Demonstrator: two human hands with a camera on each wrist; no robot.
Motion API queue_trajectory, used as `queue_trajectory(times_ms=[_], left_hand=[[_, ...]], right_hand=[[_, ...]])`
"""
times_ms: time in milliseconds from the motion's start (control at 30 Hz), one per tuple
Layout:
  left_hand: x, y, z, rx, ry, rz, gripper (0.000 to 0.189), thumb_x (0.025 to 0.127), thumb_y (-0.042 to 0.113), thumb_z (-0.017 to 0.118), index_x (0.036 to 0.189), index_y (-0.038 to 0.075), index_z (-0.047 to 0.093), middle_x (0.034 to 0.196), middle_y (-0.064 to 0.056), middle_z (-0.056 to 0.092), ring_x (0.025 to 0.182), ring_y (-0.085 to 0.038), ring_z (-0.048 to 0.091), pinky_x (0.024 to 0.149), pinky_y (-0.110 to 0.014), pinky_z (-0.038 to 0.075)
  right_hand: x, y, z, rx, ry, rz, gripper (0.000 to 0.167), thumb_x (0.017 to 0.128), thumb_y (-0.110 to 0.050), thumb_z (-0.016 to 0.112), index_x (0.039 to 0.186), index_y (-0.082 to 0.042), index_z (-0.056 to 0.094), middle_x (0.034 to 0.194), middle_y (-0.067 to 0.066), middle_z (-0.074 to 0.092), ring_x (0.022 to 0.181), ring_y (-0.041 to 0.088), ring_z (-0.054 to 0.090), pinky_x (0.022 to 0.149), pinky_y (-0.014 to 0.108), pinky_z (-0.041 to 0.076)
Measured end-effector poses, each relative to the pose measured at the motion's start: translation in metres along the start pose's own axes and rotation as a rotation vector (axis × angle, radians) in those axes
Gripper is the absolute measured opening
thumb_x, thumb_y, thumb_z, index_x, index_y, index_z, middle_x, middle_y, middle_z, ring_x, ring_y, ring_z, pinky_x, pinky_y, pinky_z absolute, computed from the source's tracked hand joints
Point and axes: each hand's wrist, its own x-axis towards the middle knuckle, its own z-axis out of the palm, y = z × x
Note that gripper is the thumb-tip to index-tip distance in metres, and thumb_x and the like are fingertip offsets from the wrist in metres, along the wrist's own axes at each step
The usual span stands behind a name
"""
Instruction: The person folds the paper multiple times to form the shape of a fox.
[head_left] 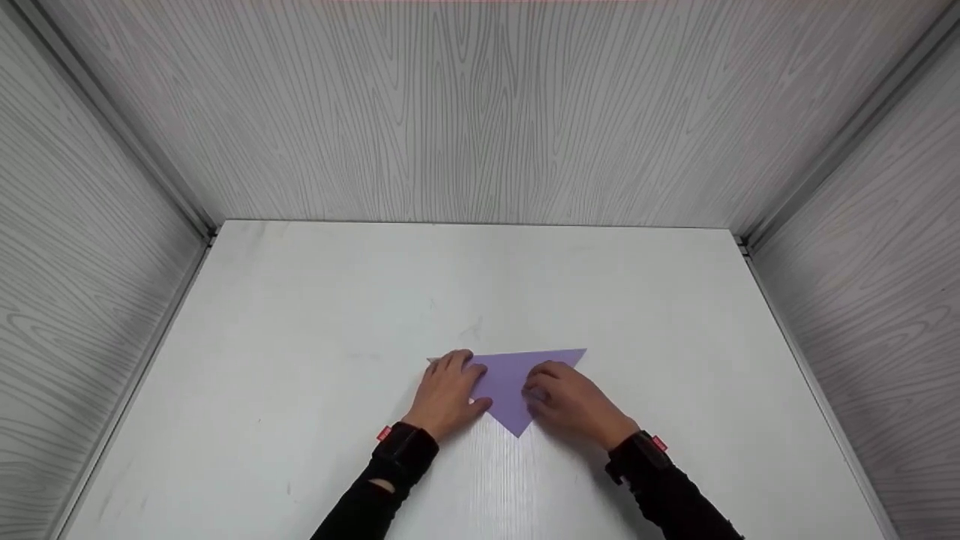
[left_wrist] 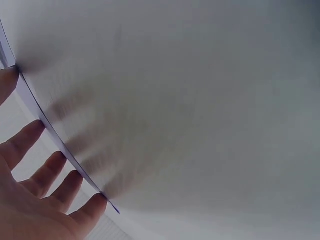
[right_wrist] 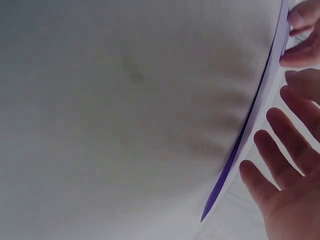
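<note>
A purple sheet of paper, folded into a triangle, lies on the white table with one corner toward me and its long edge on the far side. My left hand rests on its left part, fingers spread and thumb near the lower left edge. In the left wrist view, those fingertips press along the thin paper edge. Over the right part of the triangle hovers my right hand, its fingers loosely bent. The right wrist view shows the right fingers apart from one another, beside the purple edge.
The white tabletop spreads around the paper. Grey wood-grain panels enclose it: a back wall, a left wall and a right wall. Black bands circle both wrists below the hands.
</note>
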Motion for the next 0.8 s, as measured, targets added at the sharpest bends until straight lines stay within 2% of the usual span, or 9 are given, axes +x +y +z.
queue_trajectory(times_ms=[133,233,300,467,800], left_hand=[[0.003,-0.002,-0.002,-0.004,-0.017,0.006,0.053,0.095,0.039,0.073,0.137,0.009,0.064,0.148,-0.017,0.05,0.142,-0.039,0.043,0.116,-0.058,0.033],[0.005,-0.003,-0.002,-0.009,-0.031,0.003,0.053,0.096,0.039,0.072,0.139,0.009,0.063,0.149,-0.018,0.049,0.144,-0.04,0.041,0.117,-0.061,0.031],[0.005,-0.002,-0.003,-0.015,-0.039,-0.003,0.053,0.097,0.039,0.071,0.14,0.009,0.062,0.15,-0.018,0.048,0.145,-0.041,0.039,0.117,-0.063,0.029],[0.005,0.0,-0.006,-0.038,-0.054,-0.019,0.052,0.097,0.038,0.071,0.14,0.009,0.062,0.151,-0.017,0.048,0.146,-0.04,0.038,0.117,-0.064,0.028],[0.004,-0.004,-0.013,-0.064,-0.123,0.004,0.057,0.092,0.033,0.07,0.143,0.009,0.06,0.154,-0.018,0.045,0.148,-0.04,0.034,0.119,-0.063,0.025]], right_hand=[[0.0,-0.007,0.001,-0.046,-0.081,-0.016,0.046,0.091,-0.032,0.081,0.129,-0.009,0.069,0.141,0.011,0.061,0.136,0.031,0.053,0.112,0.046,0.043],[0.0,-0.01,0.0,-0.062,-0.167,0.031,0.065,0.091,-0.044,0.078,0.145,-0.012,0.061,0.156,0.011,0.05,0.149,0.035,0.037,0.118,0.054,0.034],[0.0,-0.011,0.0,-0.061,-0.212,0.056,0.072,0.091,-0.048,0.076,0.15,-0.013,0.055,0.161,0.011,0.044,0.153,0.036,0.031,0.118,0.059,0.031],[0.001,-0.011,0.001,-0.095,-0.26,0.083,0.077,0.091,-0.054,0.074,0.154,-0.015,0.051,0.163,0.012,0.04,0.154,0.039,0.027,0.115,0.066,0.031],[0.006,-0.013,0.002,-0.114,-0.277,0.159,0.08,0.089,-0.057,0.075,0.154,-0.018,0.051,0.164,0.008,0.039,0.153,0.036,0.029,0.116,0.063,0.031]])
